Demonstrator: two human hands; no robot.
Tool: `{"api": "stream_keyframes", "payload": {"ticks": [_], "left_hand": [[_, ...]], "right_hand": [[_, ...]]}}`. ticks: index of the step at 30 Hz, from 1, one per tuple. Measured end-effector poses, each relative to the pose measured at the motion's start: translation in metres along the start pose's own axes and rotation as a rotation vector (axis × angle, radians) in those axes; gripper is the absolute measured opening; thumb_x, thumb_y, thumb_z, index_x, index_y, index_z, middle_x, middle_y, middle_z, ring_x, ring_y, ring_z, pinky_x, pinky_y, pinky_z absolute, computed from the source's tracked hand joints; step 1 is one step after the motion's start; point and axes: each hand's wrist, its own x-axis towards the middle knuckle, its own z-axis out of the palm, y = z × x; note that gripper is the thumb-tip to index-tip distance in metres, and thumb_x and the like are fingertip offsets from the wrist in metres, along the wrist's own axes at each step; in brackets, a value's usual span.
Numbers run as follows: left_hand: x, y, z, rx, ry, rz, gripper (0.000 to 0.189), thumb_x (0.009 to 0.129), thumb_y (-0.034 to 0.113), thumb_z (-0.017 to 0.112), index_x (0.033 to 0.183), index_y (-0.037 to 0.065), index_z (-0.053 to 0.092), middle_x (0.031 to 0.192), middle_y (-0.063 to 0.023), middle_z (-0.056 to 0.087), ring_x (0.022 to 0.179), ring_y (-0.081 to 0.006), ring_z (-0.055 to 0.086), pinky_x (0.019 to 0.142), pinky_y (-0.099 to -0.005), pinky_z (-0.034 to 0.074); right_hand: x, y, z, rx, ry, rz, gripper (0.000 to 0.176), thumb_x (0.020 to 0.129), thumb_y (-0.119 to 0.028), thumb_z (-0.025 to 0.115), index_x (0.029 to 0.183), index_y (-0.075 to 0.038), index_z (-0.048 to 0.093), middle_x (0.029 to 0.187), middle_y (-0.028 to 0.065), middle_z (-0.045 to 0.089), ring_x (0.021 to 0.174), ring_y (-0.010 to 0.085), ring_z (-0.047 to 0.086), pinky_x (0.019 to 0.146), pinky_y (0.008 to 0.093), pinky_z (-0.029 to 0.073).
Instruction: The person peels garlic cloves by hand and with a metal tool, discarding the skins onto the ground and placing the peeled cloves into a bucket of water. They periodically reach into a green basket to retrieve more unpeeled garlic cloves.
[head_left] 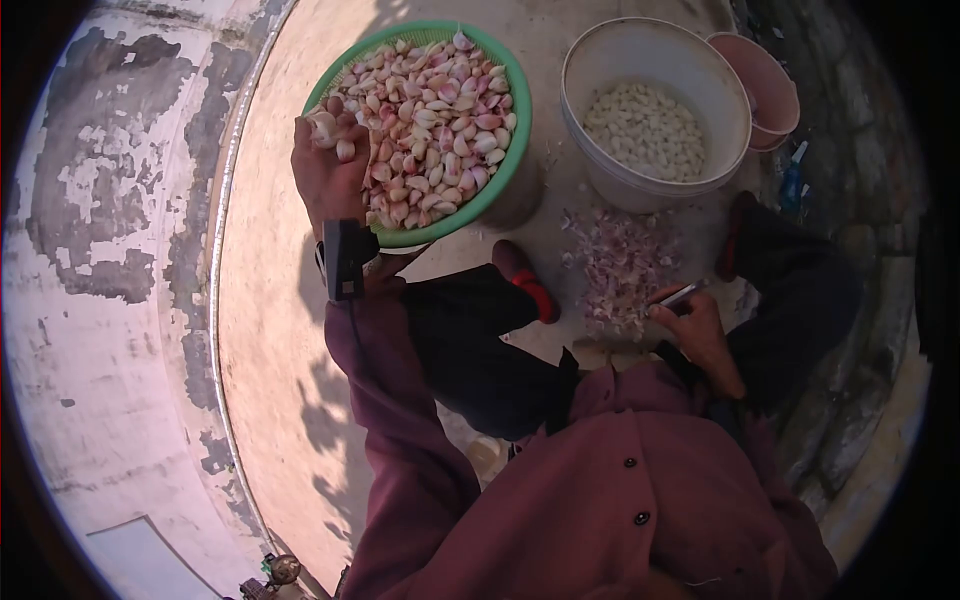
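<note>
My left hand [333, 178] is at the left rim of a green basket [518, 150], its fingers closed around a few garlic cloves [325, 130]. The basket is heaped with pinkish, unpeeled garlic cloves [435, 120]. Lower right, in front of my body, my right hand [703, 335] grips a small knife [684, 295] with a metallic look; part of it is hidden in the fingers. Just beside that hand lies a pile of garlic skins [620, 265] on the ground. A white bucket [640, 187] beyond the pile contains pale peeled cloves [645, 130].
A pink bucket [775, 85] stands behind the white one at the right. Near it on the ground is a blue bottle-like item [792, 180]. My shoe [515, 265] is between basket and skins. A peeling wall [110, 200] runs along the left.
</note>
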Motion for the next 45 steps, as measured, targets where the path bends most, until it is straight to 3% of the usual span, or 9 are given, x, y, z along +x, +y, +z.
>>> {"api": "stream_keyframes", "payload": {"ticks": [6,9,12,21,25,27,34,39,45], "left_hand": [[0.0,-0.017,0.001,-0.241,0.13,-0.052,0.025,0.095,0.021,0.054,0.108,-0.001,0.05,0.1,-0.0132,0.059,0.088,-0.023,0.06,0.062,-0.0296,0.05],[-0.044,-0.055,0.056,-0.043,0.156,-0.054,0.035,0.098,0.026,0.051,0.119,-0.001,0.049,0.103,-0.0165,0.058,0.078,-0.0191,0.055,0.055,-0.0236,0.045],[-0.069,-0.092,0.037,0.113,-0.204,-0.23,0.027,0.097,0.023,0.055,0.114,0.002,0.054,0.097,-0.0143,0.062,0.059,-0.0119,0.047,0.048,-0.0213,0.037],[-0.203,-0.228,0.068,0.536,-0.051,-0.375,0.026,0.093,0.012,0.059,0.117,0.004,0.056,0.085,-0.0016,0.059,0.062,-0.0048,0.05,0.052,-0.0183,0.039],[-0.219,-0.239,0.07,0.261,-0.048,-0.527,0.023,0.097,0.019,0.057,0.115,0.005,0.055,0.079,-0.0007,0.056,0.063,-0.0054,0.05,0.051,-0.0189,0.038],[-0.224,-0.244,0.07,0.207,-0.028,-0.539,0.022,0.098,0.022,0.055,0.112,0.005,0.054,0.077,-0.0005,0.055,0.062,-0.006,0.051,0.051,-0.0196,0.039],[-0.232,-0.244,0.074,0.232,0.101,-0.611,0.02,0.102,0.024,0.044,0.102,0.007,0.053,0.077,-0.0005,0.055,0.059,-0.0062,0.048,0.05,-0.0207,0.038],[-0.236,-0.246,0.072,0.211,0.113,-0.592,0.019,0.101,0.025,0.047,0.102,0.007,0.053,0.076,-0.0011,0.056,0.057,-0.0072,0.05,0.049,-0.0212,0.039],[-0.234,-0.242,0.077,0.227,0.103,-0.622,0.019,0.101,0.025,0.047,0.1,0.007,0.053,0.07,0.0003,0.052,0.051,-0.0055,0.042,0.044,-0.019,0.033]], "right_hand": [[-0.001,0.002,-0.001,-0.011,0.016,-0.038,0.018,0.082,-0.013,0.071,0.096,-0.001,0.068,0.079,0.0023,0.065,0.073,0.0087,0.059,0.067,0.025,0.047],[0.0,0.004,-0.005,-0.002,0.013,-0.008,0.019,0.082,-0.013,0.071,0.096,-0.001,0.068,0.079,0.0011,0.065,0.074,0.0081,0.059,0.067,0.0242,0.047],[-0.001,-0.001,-0.006,0.09,0.025,0.019,0.019,0.084,-0.013,0.07,0.099,-0.001,0.067,0.085,0.0012,0.066,0.08,0.0079,0.059,0.073,0.0244,0.047],[-0.014,-0.084,-0.018,0.467,-0.01,-0.217,0.02,0.087,-0.011,0.07,0.104,-0.001,0.066,0.092,0.0018,0.066,0.087,0.0075,0.06,0.079,0.0223,0.047],[-0.02,-0.093,-0.01,0.562,-0.029,-0.337,0.021,0.086,-0.009,0.07,0.105,0.0,0.066,0.097,0.0059,0.067,0.091,0.0101,0.061,0.084,0.0246,0.048],[-0.016,-0.083,-0.008,0.306,0.03,-0.505,0.021,0.087,-0.008,0.069,0.104,0.002,0.065,0.097,0.008,0.067,0.087,0.0116,0.063,0.079,0.0242,0.051],[-0.033,-0.071,0.0,0.4,-0.088,-0.322,0.021,0.087,-0.006,0.069,0.104,0.004,0.063,0.092,0.0098,0.066,0.074,0.0135,0.064,0.065,0.0236,0.053],[-0.034,-0.064,-0.001,-0.035,0.133,-0.655,0.023,0.083,-0.011,0.071,0.102,0.0,0.067,0.08,0.0101,0.066,0.071,0.0181,0.065,0.064,0.0319,0.05],[-0.042,-0.076,0.003,0.291,0.03,-0.505,0.018,0.086,-0.009,0.07,0.099,0.003,0.065,0.089,0.009,0.067,0.077,0.0127,0.064,0.067,0.0244,0.052]]}}
